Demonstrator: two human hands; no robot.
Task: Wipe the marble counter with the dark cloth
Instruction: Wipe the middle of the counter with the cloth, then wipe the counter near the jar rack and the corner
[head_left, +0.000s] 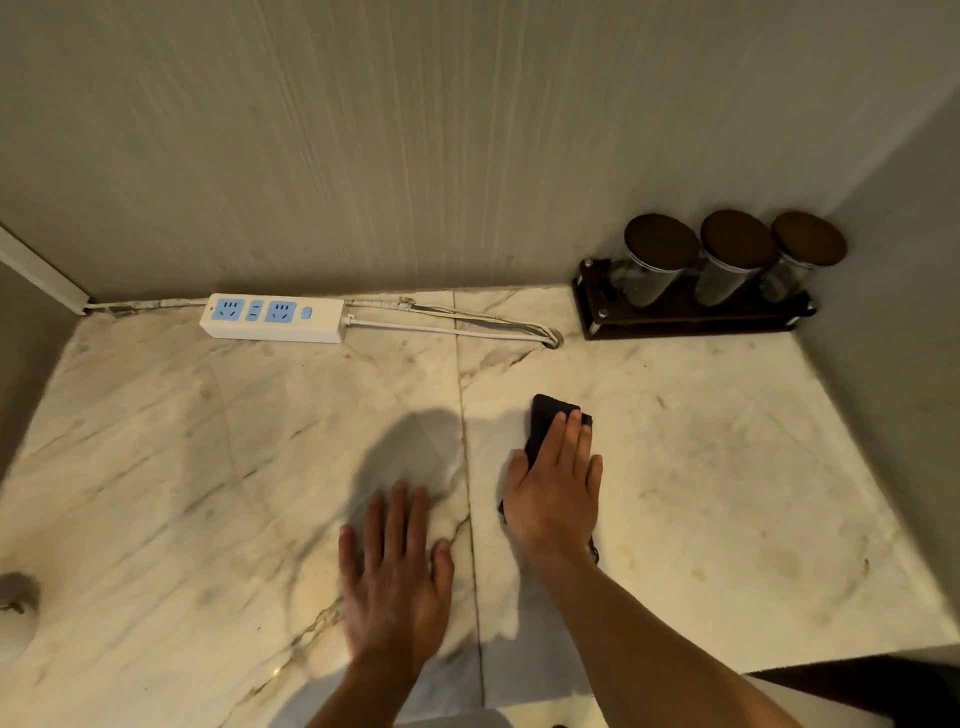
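Note:
The white marble counter (727, 467) with grey veins fills the lower view. A dark cloth (545, 421) lies flat on it, right of the centre seam. My right hand (558, 493) presses palm-down on the cloth with fingers stretched forward, covering most of it; cloth edges show beyond the fingertips and by the wrist. My left hand (395, 571) rests flat on bare marble left of the seam, fingers spread, holding nothing.
A white power strip (272, 318) with blue sockets lies against the back wall, its cables (467, 325) running right into a hole in the counter. Three dark-lidded glass jars (727, 260) stand on a dark rack in the back right corner. The counter's edge drops off at lower right.

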